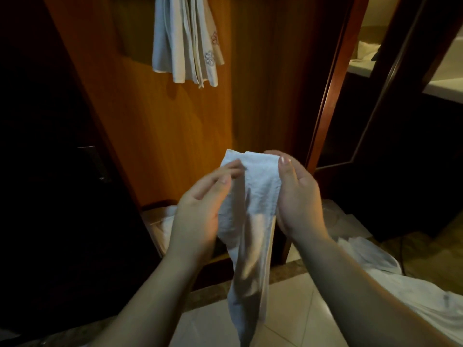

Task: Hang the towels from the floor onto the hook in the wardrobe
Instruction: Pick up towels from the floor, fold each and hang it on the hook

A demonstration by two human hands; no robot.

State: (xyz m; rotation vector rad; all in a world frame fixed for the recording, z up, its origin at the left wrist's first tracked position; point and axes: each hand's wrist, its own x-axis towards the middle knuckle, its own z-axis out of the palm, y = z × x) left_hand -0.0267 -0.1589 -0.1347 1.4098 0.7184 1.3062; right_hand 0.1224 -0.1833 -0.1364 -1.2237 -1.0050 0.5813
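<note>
Hook: hidden above the top edge, which also cut off the hanging towels (186, 38).
Held towel (253, 196): lower end cut off by the bottom edge.
Wardrobe's left side (37, 146): too dark to read.

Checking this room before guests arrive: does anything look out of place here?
Yes. White linen lies crumpled on the tiled floor at lower right, and more cloth is bunched at the wardrobe's foot. Both hands, left hand and right hand, hold one white towel; other towels already hang above.
</note>
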